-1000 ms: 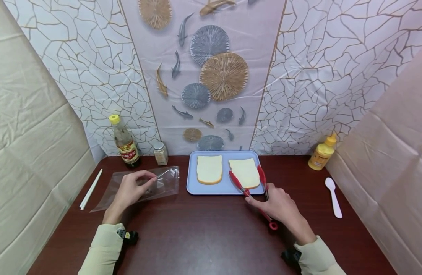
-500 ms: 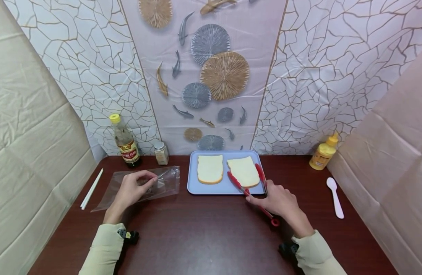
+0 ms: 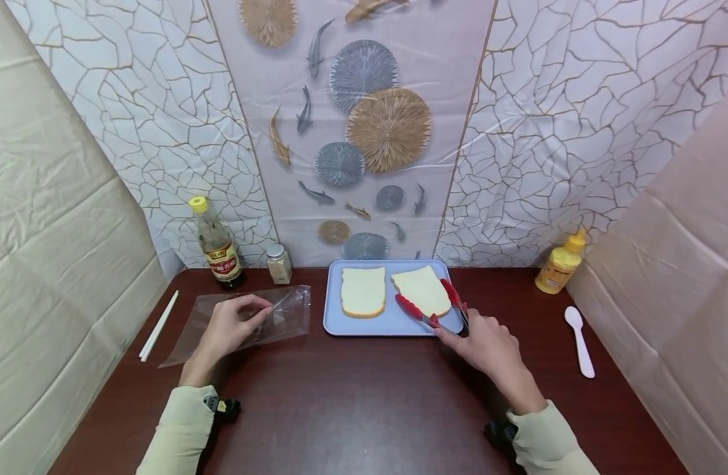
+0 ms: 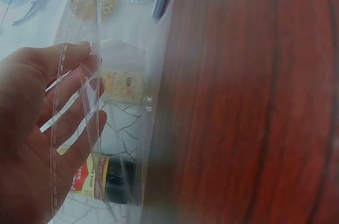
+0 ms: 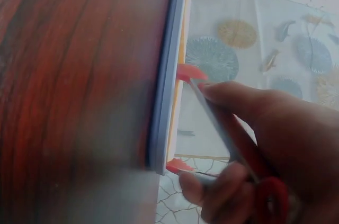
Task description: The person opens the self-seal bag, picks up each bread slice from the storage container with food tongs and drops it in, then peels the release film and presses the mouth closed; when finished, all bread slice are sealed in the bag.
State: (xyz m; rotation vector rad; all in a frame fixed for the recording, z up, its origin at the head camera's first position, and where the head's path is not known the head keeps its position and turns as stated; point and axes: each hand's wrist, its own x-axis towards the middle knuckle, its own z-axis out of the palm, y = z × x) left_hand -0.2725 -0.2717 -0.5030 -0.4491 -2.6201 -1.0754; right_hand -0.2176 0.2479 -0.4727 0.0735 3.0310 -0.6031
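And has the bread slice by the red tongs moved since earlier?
Yes: in the head view, the slice has turned counterclockwise against the tray, far edge leftward.

Bright in head view, pale sheen on table (image 3: pixel 364 412) at bottom centre, hazy and soft in wrist views

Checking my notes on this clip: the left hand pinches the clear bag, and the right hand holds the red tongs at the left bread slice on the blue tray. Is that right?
Only the slice is wrong: in the head view, the right hand holds the red tongs at the right bread slice on the blue tray; the left hand pinches the clear bag.
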